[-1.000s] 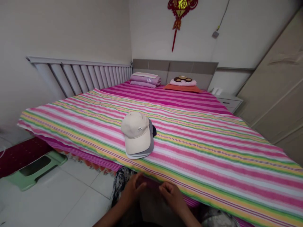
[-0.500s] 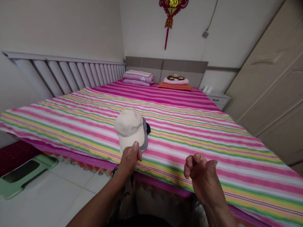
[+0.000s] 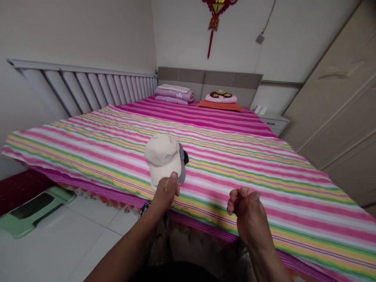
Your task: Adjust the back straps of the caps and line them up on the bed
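Left hand [image 3: 166, 194] at the brim of a beige baseball cap [image 3: 161, 154]; right hand [image 3: 246, 207] curled well apart.

The left hand is loosely closed, thumb up. The cap, with a small grey three-bar logo [image 3: 168, 155], sits stacked over a grey cap [image 3: 182, 168] and a dark cap [image 3: 186, 156], near the edge of the striped bedspread [image 3: 249, 176]. The narrowly curled right hand hovers over open bedspread.

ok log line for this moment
left hand: at brim of beige cap | right hand: raised over striped bedsheet | beige cap: stacked on grey cap
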`<state>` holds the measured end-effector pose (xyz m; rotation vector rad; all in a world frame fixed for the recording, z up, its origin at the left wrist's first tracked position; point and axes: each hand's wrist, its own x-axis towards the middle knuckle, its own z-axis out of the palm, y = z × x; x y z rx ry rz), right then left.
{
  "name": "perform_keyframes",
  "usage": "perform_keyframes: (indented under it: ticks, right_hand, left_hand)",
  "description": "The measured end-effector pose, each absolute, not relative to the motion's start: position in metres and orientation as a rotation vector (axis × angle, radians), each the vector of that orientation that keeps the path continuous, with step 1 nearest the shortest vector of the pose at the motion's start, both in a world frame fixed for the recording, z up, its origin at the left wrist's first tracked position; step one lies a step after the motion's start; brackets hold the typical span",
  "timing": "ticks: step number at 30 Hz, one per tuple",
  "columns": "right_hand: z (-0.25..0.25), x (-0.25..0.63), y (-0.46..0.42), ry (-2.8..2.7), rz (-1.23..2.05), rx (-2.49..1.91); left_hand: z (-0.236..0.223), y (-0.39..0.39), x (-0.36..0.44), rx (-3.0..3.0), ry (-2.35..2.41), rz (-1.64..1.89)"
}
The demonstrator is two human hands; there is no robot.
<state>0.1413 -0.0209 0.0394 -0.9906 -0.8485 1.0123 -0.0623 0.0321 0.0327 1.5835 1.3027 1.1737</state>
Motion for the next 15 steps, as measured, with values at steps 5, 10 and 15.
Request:
perform_keyframes:
  ticks: [5, 10, 15]
  right_hand:
    - [-0.001, 0.135, -0.013, -1.154, 1.222, -1.199]
    - [-0.040, 0.120, -0.009, -1.391, 1.338, -1.263]
    - [-0.050, 0.105, -0.005, -1.503, 1.402, -1.277]
  left_hand:
    - [-0.007, 0.050, -0.091, 1.458, 1.633, 1.268]
    - [-0.044, 0.073, -0.124, 1.230, 1.969, 1.311]
    - [-0.055, 0.089, -0.139, 0.983, 1.794, 1.259]
